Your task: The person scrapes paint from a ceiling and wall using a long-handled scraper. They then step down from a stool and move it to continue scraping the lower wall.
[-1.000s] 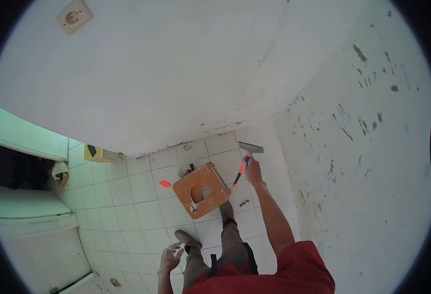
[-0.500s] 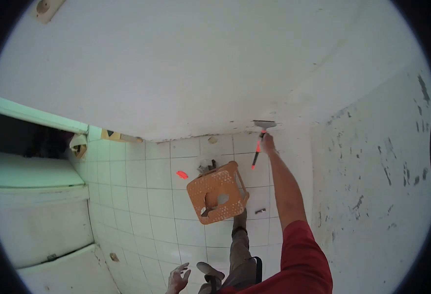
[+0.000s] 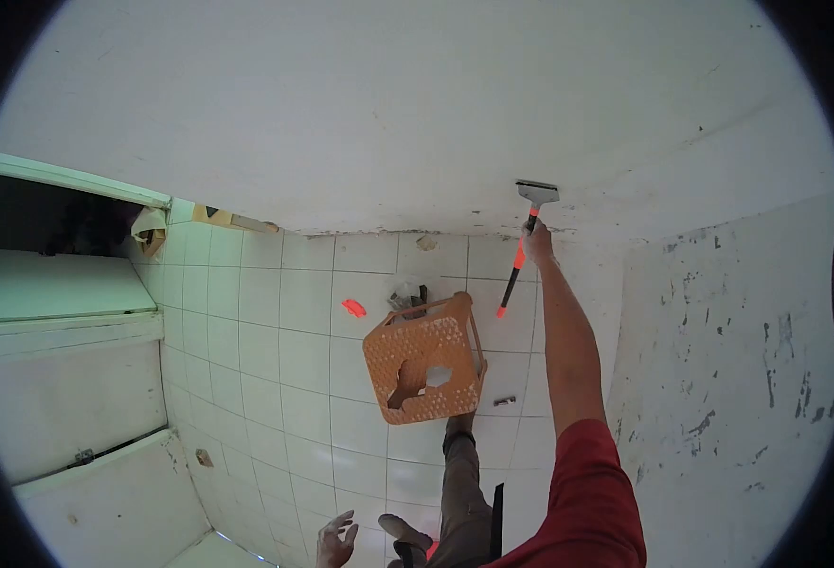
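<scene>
My right hand (image 3: 536, 244) is closed around the red and black handle of a scraper (image 3: 538, 192). The wide metal head of the scraper points up at the white wall (image 3: 388, 114), and its handle hangs down past my hand. Low at the bottom of the view, my left hand (image 3: 336, 540) is held out with its fingers apart and nothing in it. A brown stool (image 3: 423, 355) with a broken seat stands on the tiles between my hands and the wall.
On the tiled floor (image 3: 307, 350) lie a red piece (image 3: 353, 308), a crumpled clear bag (image 3: 405, 298) and a small metal item (image 3: 505, 401). A wall with dark patches (image 3: 720, 360) rises at the right. White doors (image 3: 66, 398) are at the left.
My right hand and the scraper have moved up and slightly right, so the blade is higher on the wall. My left hand is slightly lower and further left. The whole view has shifted somewhat.
</scene>
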Tool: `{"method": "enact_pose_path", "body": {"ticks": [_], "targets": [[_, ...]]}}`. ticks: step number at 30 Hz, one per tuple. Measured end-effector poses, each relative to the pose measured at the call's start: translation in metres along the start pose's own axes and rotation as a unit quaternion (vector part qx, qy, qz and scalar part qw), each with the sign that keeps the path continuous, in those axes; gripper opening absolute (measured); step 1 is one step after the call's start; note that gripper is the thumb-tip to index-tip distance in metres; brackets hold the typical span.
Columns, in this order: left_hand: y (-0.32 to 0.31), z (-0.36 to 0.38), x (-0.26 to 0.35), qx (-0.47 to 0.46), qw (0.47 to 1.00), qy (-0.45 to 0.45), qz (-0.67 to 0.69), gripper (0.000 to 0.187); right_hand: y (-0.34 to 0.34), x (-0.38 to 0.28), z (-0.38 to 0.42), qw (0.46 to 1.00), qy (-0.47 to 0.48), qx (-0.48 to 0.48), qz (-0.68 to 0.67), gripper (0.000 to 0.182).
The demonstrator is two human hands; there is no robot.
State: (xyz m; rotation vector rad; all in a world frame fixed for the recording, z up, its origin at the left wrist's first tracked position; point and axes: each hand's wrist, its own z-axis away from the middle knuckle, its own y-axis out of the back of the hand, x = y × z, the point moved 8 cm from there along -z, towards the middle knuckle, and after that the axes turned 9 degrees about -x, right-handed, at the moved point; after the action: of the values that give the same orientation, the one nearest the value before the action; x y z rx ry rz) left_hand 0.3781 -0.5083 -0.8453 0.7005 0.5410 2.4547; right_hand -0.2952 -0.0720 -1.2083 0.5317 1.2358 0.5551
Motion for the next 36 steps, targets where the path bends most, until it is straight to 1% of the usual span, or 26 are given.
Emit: {"method": "enact_pose_path", "body": {"ticks": [1, 5, 7, 8, 10, 11, 13, 17, 19, 22, 26, 28, 29, 31, 32, 34, 35, 36], "targets": [[-0.002, -0.003, 0.005, -0.002, 1.0, 0.007, 0.019, 0.036, 0.001, 0.004, -0.001, 0.999, -0.013, 0.03, 0.018, 0.022], [-0.012, -0.005, 0.0, -0.009, 0.999, -0.011, 0.05, 0.036, -0.011, 0.026, -0.007, 0.998, -0.04, 0.035, 0.037, 0.021], [-0.013, -0.001, -0.007, -0.008, 0.998, -0.031, 0.05, 0.037, -0.012, 0.028, -0.006, 0.998, -0.038, 0.036, -0.023, 0.02], [-0.015, 0.0, -0.014, -0.009, 0.998, -0.031, 0.049, 0.037, -0.013, 0.029, -0.006, 0.998, -0.04, 0.035, -0.022, 0.02], [-0.018, 0.003, -0.028, -0.017, 0.997, -0.012, 0.079, 0.037, 0.001, 0.006, 0.003, 0.996, -0.025, 0.079, 0.043, 0.018], [-0.019, 0.003, -0.033, -0.018, 0.997, -0.007, 0.079, 0.037, 0.006, -0.001, 0.001, 0.996, -0.027, 0.075, 0.044, 0.018], [-0.018, 0.006, -0.044, -0.031, 0.993, 0.078, 0.085, 0.038, 0.012, -0.011, -0.002, 0.997, -0.015, 0.079, 0.021, 0.015], [-0.024, 0.015, -0.066, -0.02, 0.991, 0.09, 0.097, 0.039, 0.026, -0.027, 0.002, 0.998, 0.007, 0.069, 0.01, 0.015], [-0.029, 0.013, -0.071, -0.022, 0.99, 0.086, 0.11, 0.039, 0.039, -0.046, 0.004, 0.992, 0.067, 0.098, -0.036, 0.023], [-0.032, 0.01, -0.072, -0.042, 0.989, 0.086, 0.109, 0.039, 0.049, -0.054, 0.002, 0.988, 0.088, 0.118, -0.039, 0.023], [-0.024, 0.001, -0.061, -0.049, 0.99, 0.093, 0.09, 0.039, 0.046, -0.046, -0.006, 0.992, 0.079, 0.102, -0.01, 0.026], [-0.019, -0.005, -0.059, -0.042, 0.992, 0.083, 0.087, 0.038, 0.04, -0.039, -0.01, 0.996, 0.032, 0.079, 0.01, 0.034], [-0.017, -0.008, -0.059, -0.041, 0.992, 0.082, 0.087, 0.038, 0.041, -0.039, -0.011, 0.996, 0.033, 0.08, 0.009, 0.034], [-0.007, -0.012, -0.054, -0.031, 0.993, 0.067, 0.091, 0.038, 0.041, -0.04, -0.01, 0.995, 0.045, 0.085, 0.014, 0.047], [-0.002, -0.012, -0.053, -0.03, 0.993, 0.066, 0.089, 0.038, 0.04, -0.038, -0.008, 0.995, 0.045, 0.087, 0.013, 0.047], [0.006, -0.014, -0.044, -0.029, 0.994, 0.062, 0.085, 0.038, 0.047, -0.038, 0.002, 0.996, 0.009, 0.084, 0.032, 0.061], [0.008, -0.013, -0.043, -0.03, 0.994, 0.06, 0.086, 0.038, 0.05, -0.041, 0.011, 0.996, 0.009, 0.086, 0.033, 0.061], [0.012, -0.013, -0.044, -0.026, 0.994, 0.059, 0.089, 0.038, 0.048, -0.037, 0.021, 0.996, 0.017, 0.085, 0.038, 0.065]]}}
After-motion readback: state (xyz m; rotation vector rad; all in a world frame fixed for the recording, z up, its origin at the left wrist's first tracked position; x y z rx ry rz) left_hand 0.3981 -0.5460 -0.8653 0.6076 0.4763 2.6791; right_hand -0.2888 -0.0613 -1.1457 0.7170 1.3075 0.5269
